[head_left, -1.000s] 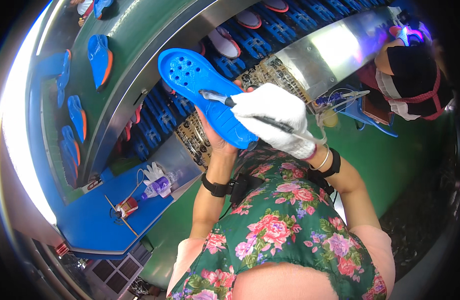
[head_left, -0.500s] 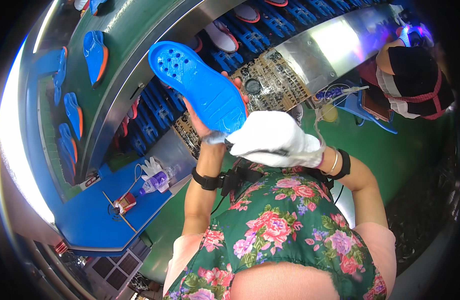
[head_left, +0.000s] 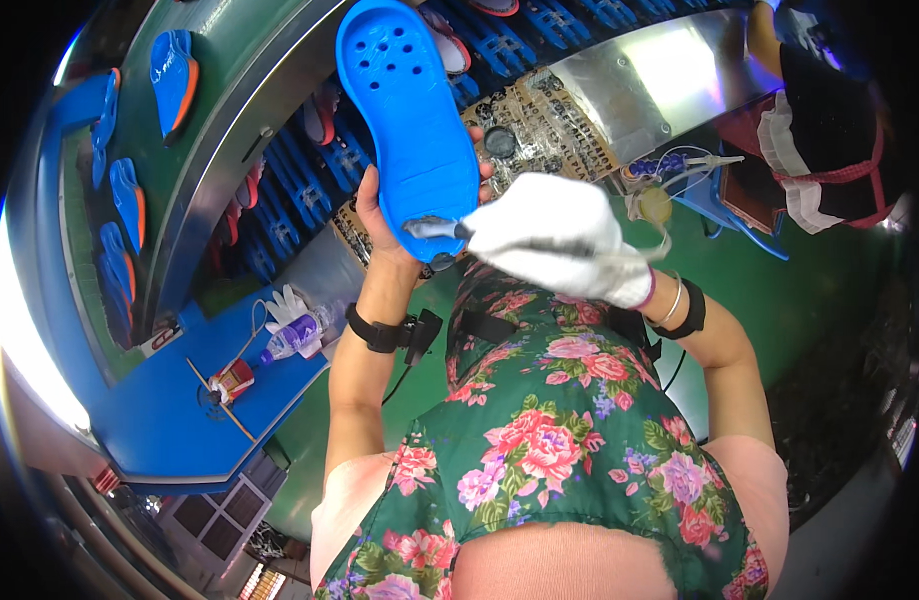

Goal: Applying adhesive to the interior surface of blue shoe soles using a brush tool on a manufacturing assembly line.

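Note:
A blue shoe insole (head_left: pixel 412 130), with several round holes in its wide end, is held up in front of me with its heel nearest my body. My bare left hand (head_left: pixel 375 215) grips it from underneath, thumb along the left edge and fingertips showing past the right edge. My right hand (head_left: pixel 555 235), in a white glove, is closed round a small brush (head_left: pixel 435 229). The brush's bristles lie on the heel, where the surface looks wet. Most of the brush handle is hidden inside the glove.
Blue insoles with orange edges (head_left: pixel 175 85) lie on a green conveyor belt at the left. Behind, blue clamps (head_left: pixel 305 200) stand in a row. A taped cardboard sheet (head_left: pixel 545 120) carries a dark round lid. A blue table (head_left: pixel 170 430) holds a bottle (head_left: pixel 298 335). Another person (head_left: pixel 830 150) is at right.
The insole has moved away from my body and turned more upright. The brush has gone from just off the heel's edge onto the heel surface.

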`<action>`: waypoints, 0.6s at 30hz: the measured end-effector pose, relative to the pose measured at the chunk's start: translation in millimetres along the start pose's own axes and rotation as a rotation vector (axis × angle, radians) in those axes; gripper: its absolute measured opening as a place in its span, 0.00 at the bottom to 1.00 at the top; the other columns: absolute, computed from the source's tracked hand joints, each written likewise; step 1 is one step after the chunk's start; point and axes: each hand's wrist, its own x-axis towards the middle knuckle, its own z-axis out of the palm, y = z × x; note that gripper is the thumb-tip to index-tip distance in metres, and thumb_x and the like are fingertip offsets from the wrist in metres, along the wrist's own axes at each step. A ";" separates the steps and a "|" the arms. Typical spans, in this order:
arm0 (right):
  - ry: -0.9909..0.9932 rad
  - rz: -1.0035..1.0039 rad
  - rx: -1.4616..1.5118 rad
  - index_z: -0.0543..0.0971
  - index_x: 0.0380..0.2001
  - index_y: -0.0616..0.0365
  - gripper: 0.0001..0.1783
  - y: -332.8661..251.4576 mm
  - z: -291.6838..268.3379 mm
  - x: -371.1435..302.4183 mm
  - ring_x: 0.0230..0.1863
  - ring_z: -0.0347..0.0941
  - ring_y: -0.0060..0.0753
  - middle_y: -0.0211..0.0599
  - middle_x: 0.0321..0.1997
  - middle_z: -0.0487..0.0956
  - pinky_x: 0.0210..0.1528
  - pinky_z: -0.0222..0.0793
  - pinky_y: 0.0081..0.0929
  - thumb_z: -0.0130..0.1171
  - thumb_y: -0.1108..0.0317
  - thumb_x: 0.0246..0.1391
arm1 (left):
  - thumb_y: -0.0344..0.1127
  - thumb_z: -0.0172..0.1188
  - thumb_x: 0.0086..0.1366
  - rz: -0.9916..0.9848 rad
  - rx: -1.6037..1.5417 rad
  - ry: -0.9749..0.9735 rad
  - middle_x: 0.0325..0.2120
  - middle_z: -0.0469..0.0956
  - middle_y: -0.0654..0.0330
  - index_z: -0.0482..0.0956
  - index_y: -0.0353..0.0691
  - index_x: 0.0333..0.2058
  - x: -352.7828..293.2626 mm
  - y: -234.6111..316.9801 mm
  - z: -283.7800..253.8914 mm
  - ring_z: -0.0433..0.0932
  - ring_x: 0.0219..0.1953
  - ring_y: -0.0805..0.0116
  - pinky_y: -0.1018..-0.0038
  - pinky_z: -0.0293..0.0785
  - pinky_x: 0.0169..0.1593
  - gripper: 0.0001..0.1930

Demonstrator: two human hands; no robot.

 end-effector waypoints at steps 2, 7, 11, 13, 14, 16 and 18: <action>-0.070 -0.145 -0.076 0.87 0.39 0.50 0.13 -11.8 7.6 -6.5 0.40 0.82 0.39 0.33 0.40 0.86 0.44 0.79 0.35 0.71 0.72 0.48 | 0.69 0.64 0.56 -0.129 0.037 -0.031 0.60 0.67 0.43 0.55 0.31 0.69 -1.0 6.9 -4.9 0.72 0.52 0.48 0.54 0.80 0.53 0.56; -0.062 0.221 0.374 0.88 0.32 0.55 0.06 -22.3 3.6 -11.9 0.39 0.85 0.31 0.35 0.36 0.87 0.43 0.79 0.27 0.74 0.72 0.48 | 0.70 0.63 0.56 -0.159 -0.067 -0.178 0.60 0.66 0.43 0.54 0.33 0.70 -1.8 8.4 -8.6 0.72 0.50 0.49 0.57 0.74 0.50 0.56; 0.018 0.067 0.058 0.88 0.34 0.56 0.10 -14.6 -1.7 -4.8 0.38 0.84 0.37 0.39 0.41 0.87 0.43 0.79 0.32 0.73 0.76 0.46 | 0.63 0.56 0.63 -0.283 -0.100 -0.246 0.63 0.62 0.30 0.51 0.30 0.72 -2.2 15.3 -13.7 0.76 0.55 0.35 0.46 0.77 0.58 0.51; -0.024 -0.027 -0.023 0.87 0.38 0.54 0.12 -15.9 0.3 -9.7 0.39 0.83 0.39 0.38 0.42 0.87 0.43 0.79 0.34 0.72 0.74 0.47 | 0.57 0.56 0.64 -0.344 -0.010 -0.236 0.63 0.63 0.28 0.52 0.28 0.71 2.2 20.9 -9.2 0.74 0.58 0.31 0.51 0.81 0.54 0.48; -0.064 -0.123 -0.103 0.87 0.41 0.52 0.14 -16.6 2.4 -13.4 0.40 0.83 0.41 0.37 0.44 0.87 0.44 0.79 0.36 0.70 0.72 0.48 | 0.57 0.56 0.64 -0.341 -0.012 -0.233 0.63 0.63 0.28 0.52 0.28 0.71 3.3 23.5 -4.7 0.74 0.58 0.31 0.51 0.81 0.54 0.48; -0.079 -0.194 -0.153 0.86 0.44 0.49 0.17 -14.1 12.0 -22.9 0.37 0.81 0.41 0.36 0.46 0.86 0.37 0.79 0.35 0.70 0.71 0.48 | 0.62 0.59 0.61 -0.432 0.175 -0.099 0.62 0.64 0.32 0.53 0.30 0.71 6.7 28.7 2.8 0.78 0.50 0.42 0.56 0.78 0.51 0.52; -0.153 -0.184 -0.119 0.86 0.44 0.48 0.17 -18.6 13.5 -27.9 0.36 0.81 0.39 0.35 0.45 0.86 0.35 0.79 0.33 0.71 0.70 0.47 | 0.62 0.61 0.59 -0.437 0.185 -0.095 0.61 0.65 0.31 0.53 0.29 0.71 5.6 31.2 -1.9 0.78 0.50 0.42 0.58 0.79 0.48 0.52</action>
